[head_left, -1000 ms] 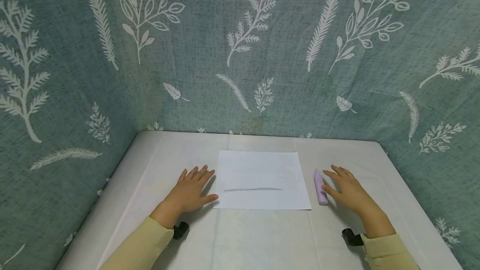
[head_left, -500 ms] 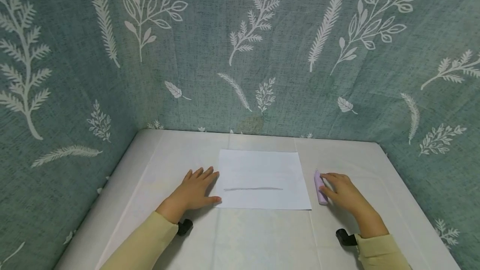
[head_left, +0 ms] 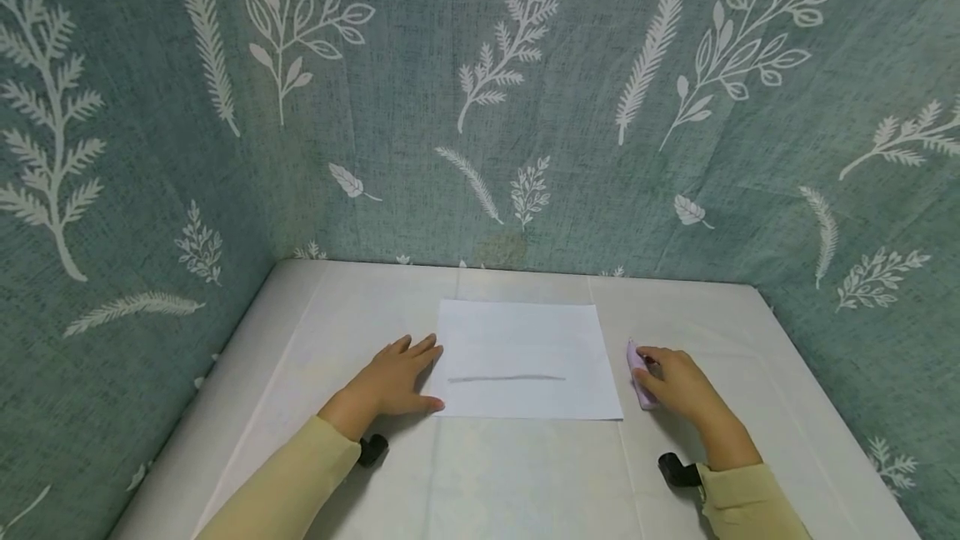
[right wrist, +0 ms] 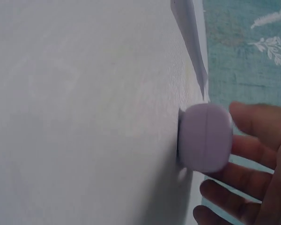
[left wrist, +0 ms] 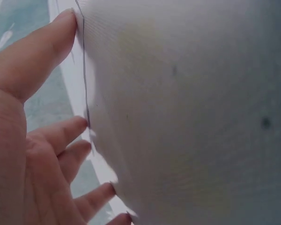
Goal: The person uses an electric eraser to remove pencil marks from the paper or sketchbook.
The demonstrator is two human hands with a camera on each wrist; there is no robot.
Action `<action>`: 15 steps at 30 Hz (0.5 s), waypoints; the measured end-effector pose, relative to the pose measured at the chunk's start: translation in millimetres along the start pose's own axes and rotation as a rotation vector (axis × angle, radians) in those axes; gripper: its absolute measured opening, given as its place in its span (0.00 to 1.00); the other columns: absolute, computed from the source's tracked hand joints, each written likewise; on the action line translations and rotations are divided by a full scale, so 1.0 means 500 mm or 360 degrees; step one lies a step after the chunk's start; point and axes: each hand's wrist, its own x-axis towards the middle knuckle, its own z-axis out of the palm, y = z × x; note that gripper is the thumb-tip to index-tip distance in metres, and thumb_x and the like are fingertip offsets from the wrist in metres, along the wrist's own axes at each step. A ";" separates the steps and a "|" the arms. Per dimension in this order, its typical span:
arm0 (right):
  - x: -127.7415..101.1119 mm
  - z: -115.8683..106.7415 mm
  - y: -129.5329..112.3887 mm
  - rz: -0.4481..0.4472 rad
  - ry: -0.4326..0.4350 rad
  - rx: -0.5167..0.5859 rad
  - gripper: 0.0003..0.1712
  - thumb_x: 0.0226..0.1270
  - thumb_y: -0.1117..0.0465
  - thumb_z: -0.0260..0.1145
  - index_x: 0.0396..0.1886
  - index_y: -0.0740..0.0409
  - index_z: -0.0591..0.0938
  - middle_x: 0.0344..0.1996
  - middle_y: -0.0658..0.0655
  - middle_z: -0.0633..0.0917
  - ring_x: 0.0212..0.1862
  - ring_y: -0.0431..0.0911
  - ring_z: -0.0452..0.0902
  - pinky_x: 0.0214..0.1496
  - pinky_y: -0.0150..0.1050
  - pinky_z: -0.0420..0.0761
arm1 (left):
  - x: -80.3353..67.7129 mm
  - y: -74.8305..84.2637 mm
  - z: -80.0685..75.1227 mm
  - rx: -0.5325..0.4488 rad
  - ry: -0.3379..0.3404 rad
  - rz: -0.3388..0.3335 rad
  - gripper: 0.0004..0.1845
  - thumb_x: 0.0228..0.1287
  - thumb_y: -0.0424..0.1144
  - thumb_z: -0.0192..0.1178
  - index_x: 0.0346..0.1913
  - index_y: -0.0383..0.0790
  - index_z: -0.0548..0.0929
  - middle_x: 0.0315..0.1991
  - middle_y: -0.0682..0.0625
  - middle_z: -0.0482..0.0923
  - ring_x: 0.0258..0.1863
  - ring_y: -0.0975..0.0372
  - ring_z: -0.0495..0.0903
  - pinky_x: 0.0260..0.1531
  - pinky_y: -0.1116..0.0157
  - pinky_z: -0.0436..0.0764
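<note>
1. At the near right of the table (head_left: pixel 525 482), the right hand (head_left: pixel 678 386) curls its fingers round the lilac marker (head_left: pixel 636 367), thumb on the near end. The marker looks light, stiff and smooth, so it may roll; the middle of the barrel seems the surest grip.
2. To the left, the left hand (head_left: pixel 390 382) lies flat with spread fingers, its thumb on the edge of the paper (head_left: pixel 525 340).
3. Farther back, the sheet is thin and would slide easily; a grey line (head_left: pixel 506 377) crosses it.

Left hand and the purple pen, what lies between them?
The paper with a grey line, seen in the head view, lies between the left hand and the pen.
</note>
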 end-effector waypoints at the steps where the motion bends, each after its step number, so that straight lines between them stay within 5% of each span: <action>1: 0.002 0.000 -0.001 0.0020 -0.0002 -0.0007 0.26 0.68 0.62 0.68 0.59 0.75 0.78 0.52 0.73 0.83 0.57 0.67 0.77 0.60 0.64 0.73 | 0.000 0.001 0.000 -0.0006 -0.0005 -0.0008 0.51 0.56 0.65 0.68 0.75 0.39 0.66 0.78 0.44 0.57 0.74 0.36 0.53 0.71 0.40 0.55; 8: 0.010 0.001 -0.008 0.0147 -0.0057 0.0065 0.28 0.65 0.62 0.70 0.60 0.74 0.76 0.40 0.64 0.85 0.42 0.56 0.82 0.42 0.52 0.82 | 0.001 0.006 0.003 0.0041 -0.0022 -0.0045 0.52 0.52 0.68 0.68 0.75 0.40 0.67 0.77 0.44 0.59 0.74 0.35 0.54 0.70 0.40 0.57; 15: 0.010 0.000 -0.024 0.0251 -0.0096 0.0099 0.27 0.63 0.63 0.69 0.60 0.70 0.77 0.41 0.64 0.84 0.41 0.54 0.81 0.38 0.49 0.81 | 0.001 0.005 0.003 -0.0017 -0.0039 -0.0052 0.53 0.50 0.66 0.71 0.75 0.41 0.66 0.77 0.44 0.58 0.74 0.35 0.52 0.71 0.39 0.55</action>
